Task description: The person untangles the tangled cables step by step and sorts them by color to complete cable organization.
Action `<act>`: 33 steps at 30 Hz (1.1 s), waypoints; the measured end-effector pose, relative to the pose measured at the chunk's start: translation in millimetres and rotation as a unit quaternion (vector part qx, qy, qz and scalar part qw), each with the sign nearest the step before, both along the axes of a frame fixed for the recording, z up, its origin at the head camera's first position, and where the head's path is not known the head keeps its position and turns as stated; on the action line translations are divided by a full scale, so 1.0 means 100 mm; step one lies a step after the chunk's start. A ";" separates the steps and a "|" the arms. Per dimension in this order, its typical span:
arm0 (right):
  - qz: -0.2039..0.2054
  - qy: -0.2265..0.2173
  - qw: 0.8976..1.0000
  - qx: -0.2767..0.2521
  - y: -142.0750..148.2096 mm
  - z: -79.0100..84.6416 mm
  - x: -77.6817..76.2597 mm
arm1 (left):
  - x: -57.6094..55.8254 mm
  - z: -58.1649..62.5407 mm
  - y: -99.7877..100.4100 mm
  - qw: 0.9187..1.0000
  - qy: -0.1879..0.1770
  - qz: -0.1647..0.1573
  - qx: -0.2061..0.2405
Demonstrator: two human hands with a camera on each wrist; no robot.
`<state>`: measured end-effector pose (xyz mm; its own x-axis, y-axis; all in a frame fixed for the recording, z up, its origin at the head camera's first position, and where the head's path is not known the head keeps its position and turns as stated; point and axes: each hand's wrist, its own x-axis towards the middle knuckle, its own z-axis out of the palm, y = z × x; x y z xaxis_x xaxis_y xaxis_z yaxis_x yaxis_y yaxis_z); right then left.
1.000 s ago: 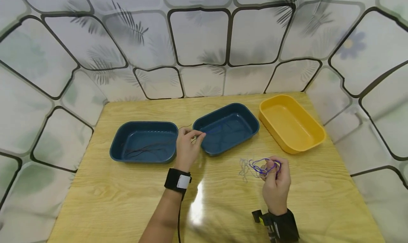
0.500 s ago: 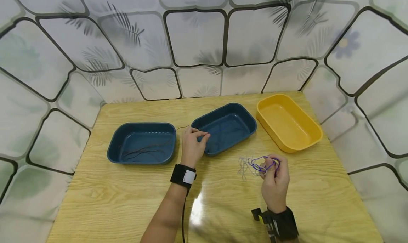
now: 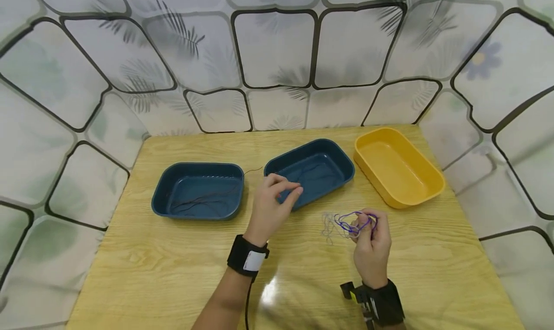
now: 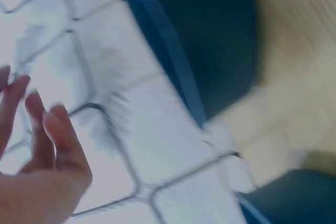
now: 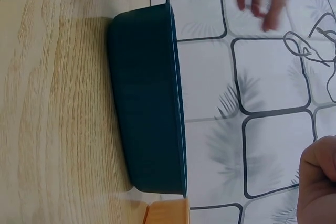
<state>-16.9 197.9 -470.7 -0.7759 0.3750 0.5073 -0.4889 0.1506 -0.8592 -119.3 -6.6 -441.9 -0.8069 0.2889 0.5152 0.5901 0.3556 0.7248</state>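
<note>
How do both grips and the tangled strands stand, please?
Right grip holds tangled blue and pale strands. Left grip near middle blue tray; whether holding anything, unclear. No obstruction visible between grips.

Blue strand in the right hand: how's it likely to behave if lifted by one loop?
Likely light: the blue strand looks thin. Probably flexible but slightly springy, as its loops stand out sideways from the right hand rather than hanging straight. Apt to snag, since it overlaps the pale strands.

Three bins (image 3: 330,158) stand on a wood-grain table (image 3: 173,267).
</note>
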 end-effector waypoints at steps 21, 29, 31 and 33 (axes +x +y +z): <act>0.093 0.042 0.994 -0.048 -0.16 -0.03 -0.05 | 0.37 0.31 0.14 0.977 -0.079 -0.198 -0.016; 0.179 -0.003 0.960 -0.217 -0.24 0.05 -0.02 | 0.39 0.31 0.16 0.979 -0.063 -0.192 -0.004; 0.200 -0.009 0.949 -0.245 -0.24 0.06 -0.02 | 0.39 0.30 0.15 0.980 -0.063 -0.188 -0.004; 0.214 -0.018 0.942 -0.258 -0.25 0.07 -0.01 | 0.39 0.30 0.15 0.981 -0.063 -0.183 -0.005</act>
